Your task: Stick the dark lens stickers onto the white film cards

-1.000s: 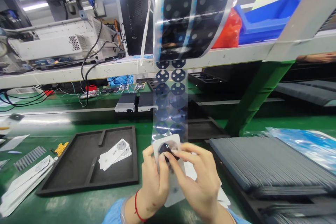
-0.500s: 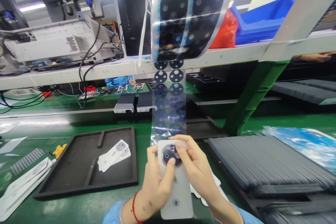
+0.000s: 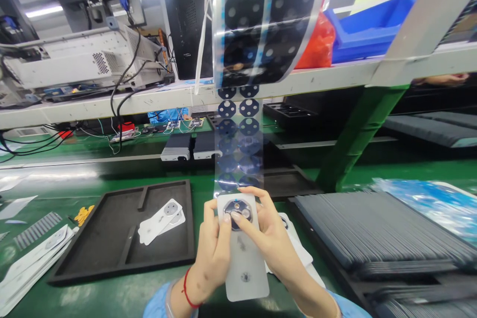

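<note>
Between both hands I hold a white phone back cover (image 3: 248, 263) upright, its dark octagonal camera area (image 3: 238, 207) near the top edge. My left hand (image 3: 214, 243) grips its left side, thumb at the lower left of the camera area. From the right, my right hand (image 3: 270, 228) holds the other side, with its thumb pressed on the camera area. Just behind hangs a clear film strip (image 3: 238, 154) bearing two columns of dark octagonal stickers. More white covers (image 3: 298, 248) lie partly hidden behind my right forearm.
Left stands a black tray (image 3: 93, 238) with two white covers (image 3: 162, 221) in it; a stack of covers (image 3: 33, 263) lies beyond. At right are rows of grey panels (image 3: 376, 228). Above hangs a sticker roll (image 3: 268, 25) by a white shelf beam (image 3: 328, 79).
The cover has shifted slightly left and up in my hands. My right thumb has moved left and down across the camera area, and my left thumb has moved to its lower left edge.
</note>
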A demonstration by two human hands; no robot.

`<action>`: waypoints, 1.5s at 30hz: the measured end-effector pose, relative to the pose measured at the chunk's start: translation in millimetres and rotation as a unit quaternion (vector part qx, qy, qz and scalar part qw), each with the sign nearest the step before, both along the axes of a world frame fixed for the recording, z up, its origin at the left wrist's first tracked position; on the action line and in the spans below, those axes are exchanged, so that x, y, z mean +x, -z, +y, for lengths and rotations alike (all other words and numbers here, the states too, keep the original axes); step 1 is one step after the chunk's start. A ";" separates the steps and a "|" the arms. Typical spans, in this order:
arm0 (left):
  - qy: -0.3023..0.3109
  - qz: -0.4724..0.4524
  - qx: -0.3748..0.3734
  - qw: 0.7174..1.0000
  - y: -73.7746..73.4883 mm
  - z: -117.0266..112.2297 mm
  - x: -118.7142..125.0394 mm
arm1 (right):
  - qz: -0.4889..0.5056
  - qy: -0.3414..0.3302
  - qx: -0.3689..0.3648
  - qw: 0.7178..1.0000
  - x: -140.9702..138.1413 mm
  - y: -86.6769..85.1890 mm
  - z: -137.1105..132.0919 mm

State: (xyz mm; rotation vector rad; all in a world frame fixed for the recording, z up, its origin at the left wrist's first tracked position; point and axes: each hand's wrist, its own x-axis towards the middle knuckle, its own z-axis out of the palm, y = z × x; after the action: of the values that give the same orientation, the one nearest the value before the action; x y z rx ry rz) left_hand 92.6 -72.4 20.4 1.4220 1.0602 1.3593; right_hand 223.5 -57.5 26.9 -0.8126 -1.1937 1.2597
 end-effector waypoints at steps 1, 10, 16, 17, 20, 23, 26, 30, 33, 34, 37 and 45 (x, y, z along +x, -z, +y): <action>0.005 0.020 0.014 1.000 1.6 -0.3 0.3 | 0.010 0.007 -0.002 1.000 0.8 1.1 1.7; 0.023 0.100 0.023 0.994 5.0 -4.1 0.5 | 0.077 0.016 -0.065 0.995 4.1 -3.8 8.7; 0.008 0.005 -0.021 1.000 1.8 1.9 -3.6 | 0.051 -0.021 -0.066 0.996 3.1 -3.1 1.8; 0.000 -0.005 -0.026 1.000 3.5 3.6 -3.7 | 0.049 -0.027 -0.065 0.996 2.1 -2.7 0.9; -0.023 -0.015 -0.023 0.999 5.1 9.0 -6.8 | 0.029 -0.033 -0.042 0.998 0.0 -2.1 2.5; -0.013 0.059 0.012 0.998 -5.1 17.9 -25.0 | -0.006 -0.017 -0.002 1.000 8.4 -5.0 11.7; -0.045 0.236 0.018 0.971 -17.7 37.2 -65.3 | 0.003 0.070 0.004 0.998 37.1 -11.1 24.6; -0.130 0.498 -0.162 0.842 -3.2 78.3 -130.2 | -0.065 0.161 -0.036 0.984 95.8 -7.6 49.8; -0.141 0.538 -0.264 0.788 32.2 104.5 -163.5 | -0.318 0.174 -0.046 0.931 127.0 13.2 80.3; -0.141 0.547 -0.286 0.774 44.4 110.4 -170.7 | -0.417 0.179 -0.051 0.890 131.1 22.6 91.4; -0.134 0.561 -0.304 0.758 71.3 120.4 -184.4 | -0.507 0.161 -0.060 0.844 125.1 52.0 118.4; -0.110 0.508 -0.258 0.814 80.7 129.1 -192.2 | -0.509 0.118 -0.058 0.850 97.9 83.6 131.1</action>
State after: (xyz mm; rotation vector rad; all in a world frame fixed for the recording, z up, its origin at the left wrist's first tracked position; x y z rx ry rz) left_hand -99.6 56.7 -60.3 1.6084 2.1314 0.2541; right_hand 321.4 73.6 -56.7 -1.7827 -1.7601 0.6513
